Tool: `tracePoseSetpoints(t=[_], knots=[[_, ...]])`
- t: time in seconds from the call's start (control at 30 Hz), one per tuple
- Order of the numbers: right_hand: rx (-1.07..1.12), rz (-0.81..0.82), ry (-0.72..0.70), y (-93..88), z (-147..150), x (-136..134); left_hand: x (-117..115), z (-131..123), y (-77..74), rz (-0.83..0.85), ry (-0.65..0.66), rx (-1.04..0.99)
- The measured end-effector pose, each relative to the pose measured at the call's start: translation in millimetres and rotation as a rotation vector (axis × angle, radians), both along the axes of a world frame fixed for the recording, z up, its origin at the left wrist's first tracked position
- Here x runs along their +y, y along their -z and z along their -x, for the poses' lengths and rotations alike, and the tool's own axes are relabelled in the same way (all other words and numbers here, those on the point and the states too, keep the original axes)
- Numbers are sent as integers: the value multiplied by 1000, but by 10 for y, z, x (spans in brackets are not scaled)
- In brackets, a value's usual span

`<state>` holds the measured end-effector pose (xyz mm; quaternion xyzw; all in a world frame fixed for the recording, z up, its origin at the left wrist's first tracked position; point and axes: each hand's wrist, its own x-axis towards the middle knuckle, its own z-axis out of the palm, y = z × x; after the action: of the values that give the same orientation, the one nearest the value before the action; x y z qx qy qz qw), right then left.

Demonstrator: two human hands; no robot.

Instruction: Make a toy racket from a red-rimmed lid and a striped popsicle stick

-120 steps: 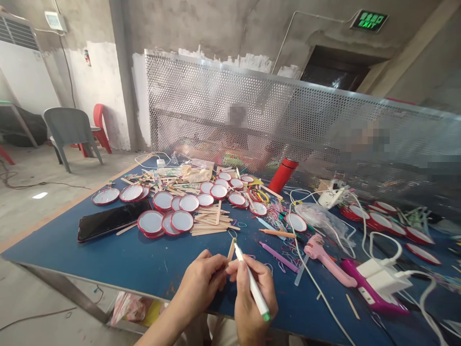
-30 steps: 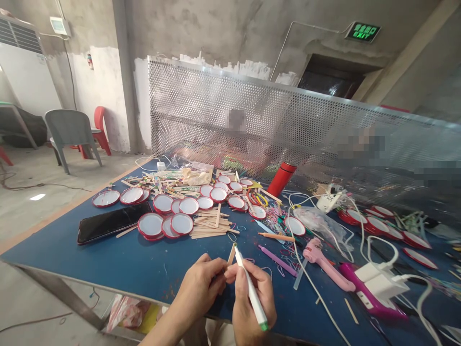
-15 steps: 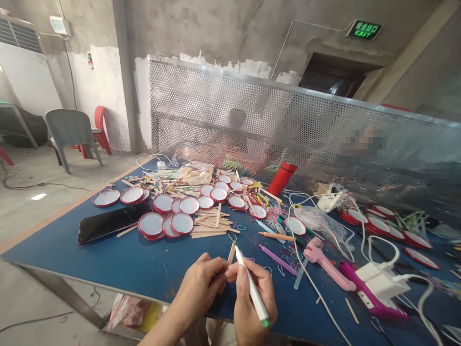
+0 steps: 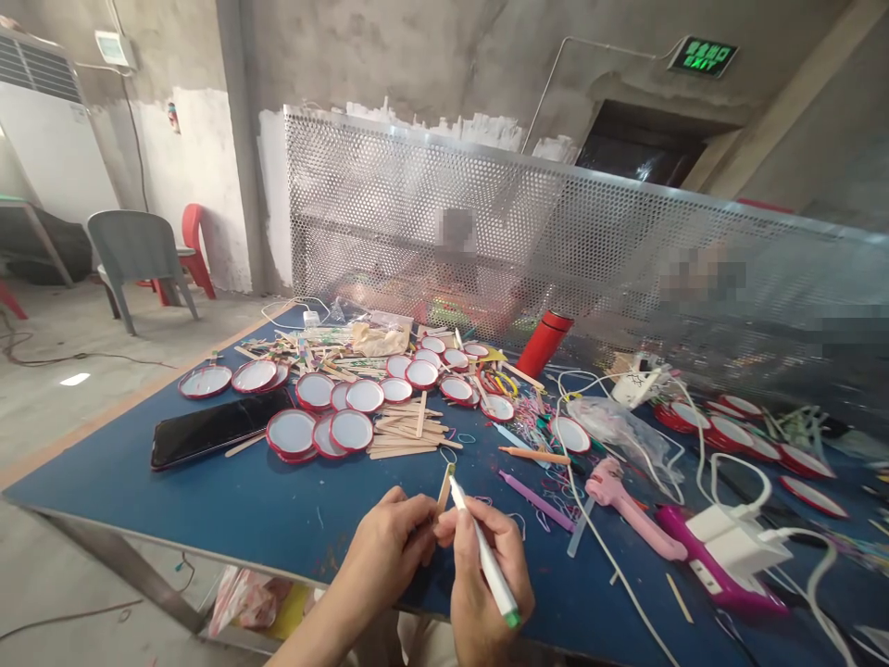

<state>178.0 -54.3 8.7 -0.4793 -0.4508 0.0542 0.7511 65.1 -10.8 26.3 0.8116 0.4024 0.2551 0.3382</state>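
Right hand (image 4: 490, 556) closed in a writing hold, thumb and fingers pinching a white marker (image 4: 492, 568), its green tail end down toward the person's lap. Left hand (image 4: 395, 533) pinched a flat wooden stick (image 4: 443, 491) between thumb and fingers; its lower part was lost behind the knuckles, so I could not tell how far it ran into the hold.

Key relation: stick lay just left of the marker, long axis pointing away from the body and leaning a little to the right. Marker slanted in from the near right, so the two long axes converged in a narrow V near the stick's greenish far end. Marker point sat at that end's right edge; from where I stood, contact or a hair's gap could not be settled. Left hand was the nearer to the stick, right fingers just beside it.

Pose: both wrists low over the near edge of the blue table (image 4: 229, 519), left forearm angled in from below, right palm turned inward. Beyond the stick's tip, a thin loop (image 4: 448, 455), then a heap of loose sticks (image 4: 406, 437) beside red-rimmed discs (image 4: 351, 430).
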Motion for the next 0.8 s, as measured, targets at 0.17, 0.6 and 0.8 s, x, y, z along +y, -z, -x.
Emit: tracePoseSetpoints(t=[0.17,0.6,0.8], knots=[[24,13,6,-6,4,-10,0,0,20,-10,6,-9],[41,56,-3,32,-10,-15,1,-1,-2,10,7,-16],[50,76,-21,29,-6,-9,4,5,18,13,-4,-21]])
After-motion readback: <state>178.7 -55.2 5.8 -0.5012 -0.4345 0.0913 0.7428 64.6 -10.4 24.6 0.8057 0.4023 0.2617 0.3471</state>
